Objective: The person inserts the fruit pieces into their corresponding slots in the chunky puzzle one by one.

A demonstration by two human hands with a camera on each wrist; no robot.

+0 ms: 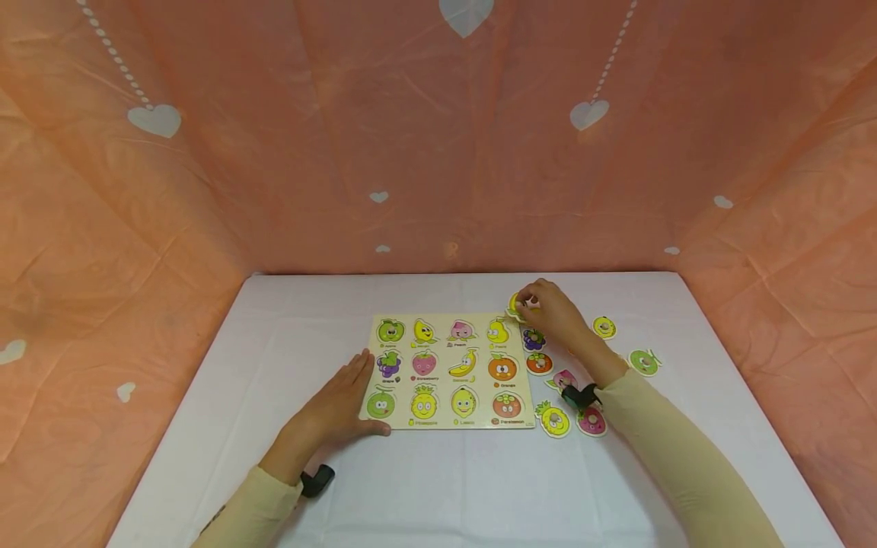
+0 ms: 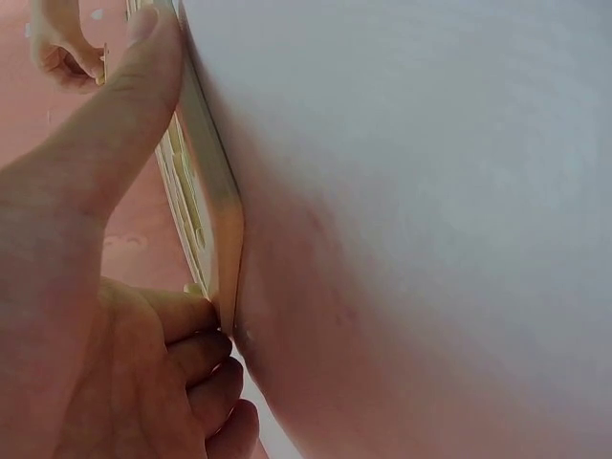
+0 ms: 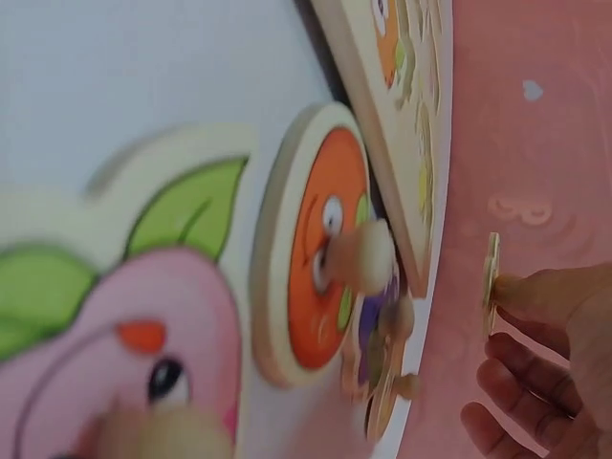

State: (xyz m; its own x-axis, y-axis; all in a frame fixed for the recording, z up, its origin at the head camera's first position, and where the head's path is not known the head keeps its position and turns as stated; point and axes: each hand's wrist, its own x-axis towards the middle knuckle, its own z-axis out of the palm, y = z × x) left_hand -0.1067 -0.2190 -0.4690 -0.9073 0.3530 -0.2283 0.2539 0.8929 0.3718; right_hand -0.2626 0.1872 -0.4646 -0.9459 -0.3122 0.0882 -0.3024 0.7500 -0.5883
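A cream fruit puzzle board point(image 1: 445, 387) with printed fruit recesses lies flat on the white table. My left hand point(image 1: 342, 399) rests at its near left corner, fingers along the left edge and the thumb point(image 2: 134, 96) along the front edge. Just off the board's far right corner, my right hand point(image 1: 553, 312) pinches a yellow fruit puzzle piece point(image 1: 514, 304). Edge-on in the right wrist view, that piece point(image 3: 491, 284) is between thumb and fingertips, above the table; its exact fruit is hidden.
Right of the board lie loose knobbed pieces: grapes point(image 1: 534, 340), a persimmon point(image 1: 539, 364), a peach point(image 1: 563, 379), a pineapple point(image 1: 553, 420), a strawberry point(image 1: 592, 422), a lemon point(image 1: 604, 328) and a green melon point(image 1: 644, 362). Pink cloth point(image 1: 452, 152) hangs behind the table.
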